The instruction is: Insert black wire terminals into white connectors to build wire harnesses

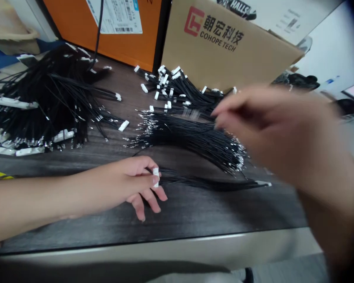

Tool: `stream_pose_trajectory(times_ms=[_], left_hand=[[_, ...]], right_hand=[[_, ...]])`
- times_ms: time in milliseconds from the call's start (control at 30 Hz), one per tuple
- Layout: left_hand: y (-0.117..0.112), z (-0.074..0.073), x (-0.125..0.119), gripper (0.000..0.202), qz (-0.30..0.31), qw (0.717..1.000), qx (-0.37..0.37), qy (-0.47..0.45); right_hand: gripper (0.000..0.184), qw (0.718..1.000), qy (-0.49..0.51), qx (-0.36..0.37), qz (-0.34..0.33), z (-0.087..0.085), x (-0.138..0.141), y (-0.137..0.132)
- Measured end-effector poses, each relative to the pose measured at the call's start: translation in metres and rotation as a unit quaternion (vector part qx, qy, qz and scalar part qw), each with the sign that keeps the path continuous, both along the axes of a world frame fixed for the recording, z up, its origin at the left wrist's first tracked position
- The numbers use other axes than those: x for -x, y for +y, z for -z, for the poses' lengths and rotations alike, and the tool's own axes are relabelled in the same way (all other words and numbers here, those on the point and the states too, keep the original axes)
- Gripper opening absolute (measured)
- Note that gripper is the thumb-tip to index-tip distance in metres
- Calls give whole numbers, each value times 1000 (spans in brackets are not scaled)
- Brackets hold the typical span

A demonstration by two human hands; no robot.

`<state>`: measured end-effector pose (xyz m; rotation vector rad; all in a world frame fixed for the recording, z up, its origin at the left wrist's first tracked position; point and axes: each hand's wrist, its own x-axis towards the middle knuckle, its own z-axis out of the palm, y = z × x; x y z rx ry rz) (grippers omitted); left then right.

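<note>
Left hand [135, 177]: I find it narrowly closed in a pinch on a white connector [156, 177], held upright against the tabletop. Black wires [200, 182] run from that connector to the hand's right, lying low across the table [194, 212] and ending in a second white connector [263, 183].

Right hand [271, 125]: motion blur limits my reading. It is raised above the table and curled inward, at the near edge of a middle bundle [188, 135] of black wires with bare metal terminals. I cannot tell whether it holds anything.

That bundle lies just beyond the left hand, between the two hands and apart from both. Beyond the right hand's reach point sits an upper bundle [177, 90], its wires ending in white connectors. Well to the left of it, and beyond the left hand, is a large pile [38, 104] of the same black wires with white connectors. A loose white connector [123, 125] lies at that pile's right edge, attached to a wire. Farther out from both hands stand a cardboard box [224, 45] printed COHOPE TECH and an orange box [106, 27].
</note>
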<state>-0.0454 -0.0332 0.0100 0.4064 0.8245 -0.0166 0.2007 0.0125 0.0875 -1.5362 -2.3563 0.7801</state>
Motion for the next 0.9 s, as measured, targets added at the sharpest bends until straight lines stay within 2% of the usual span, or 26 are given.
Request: stream_pose_trajectory(times_ms=[33,67,133,233,333,433,533,700,900], left_hand=[[1,0,0,20,-10,1000,6,9],[2,-1,0,20,-18,1000,11,20],[6,-6,-1,20,-23,999,17,37],[10,-13,-2,17,12,999,-11,49],[12,-15,-1,12,59,990,-98,78],[12,-10,2,11,60,986,-138,77],[12,-7,2,11,51,989,-117,74],[14,-13,-3,6,32,994,-74,79],[14,-13,-5,8,21,996,-63,65]], right_hand=[[7,1000,-19,-5,-24,6,5,-18],[9,999,6,32,-40,12,11,-35],[10,995,48,81,-19,23,20,-61],[13,990,77,118,2,32,29,-79],[14,981,77,176,19,36,30,-79],[15,968,98,223,51,39,28,-77],[16,958,112,255,72,41,27,-77],[18,944,134,288,86,42,28,-78],[20,936,151,306,82,41,26,-78]])
